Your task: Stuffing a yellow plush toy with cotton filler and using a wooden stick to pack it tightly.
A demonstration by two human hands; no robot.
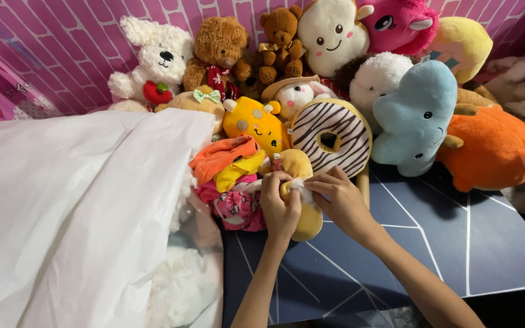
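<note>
My left hand [279, 203] grips a limp yellow plush skin [304, 200] at the middle of the view. Beside it my right hand [338, 197] pinches a tuft of white stuffing [302, 187] at the skin's opening. Both hands meet over the dark blue surface [432, 237]. Just left of them lie unfilled plush skins in pink [238, 209], yellow and orange [221, 155].
A big white plastic bag [74, 212] holding white stuffing [180, 285] fills the left side. Stuffed toys are heaped behind: a striped donut [330, 136], a light blue plush [415, 118], an orange plush [496, 149], brown bears, a white dog [156, 61]. Pink brick-pattern wall behind.
</note>
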